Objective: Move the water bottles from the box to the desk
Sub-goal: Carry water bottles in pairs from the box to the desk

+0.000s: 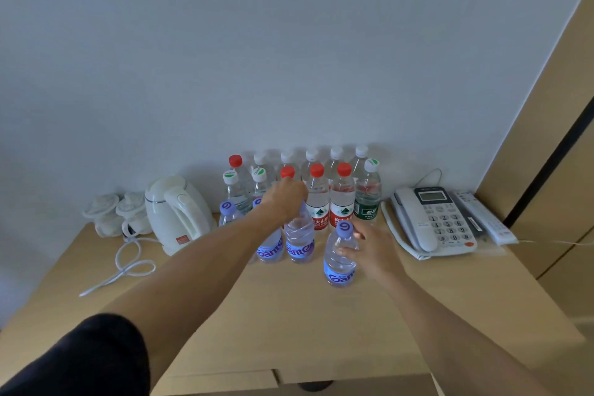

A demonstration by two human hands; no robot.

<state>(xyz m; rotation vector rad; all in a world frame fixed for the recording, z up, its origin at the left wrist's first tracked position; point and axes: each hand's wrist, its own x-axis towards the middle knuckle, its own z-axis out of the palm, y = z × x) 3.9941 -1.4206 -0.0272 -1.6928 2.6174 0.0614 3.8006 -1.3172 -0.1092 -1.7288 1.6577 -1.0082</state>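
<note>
Several water bottles stand on the wooden desk against the wall, some with red caps, some with white caps. My left hand grips the top of a purple-labelled bottle that stands on the desk in front of the red-capped row. My right hand holds the side of another purple-capped bottle, upright on the desk and nearer to me. Two more purple-capped bottles stand to the left, partly hidden behind my left forearm. The box is not clearly in view.
A white electric kettle with a looped cord stands at the left, beside two white lidded cups. A white desk phone and a remote lie at the right. A wooden panel rises at the far right.
</note>
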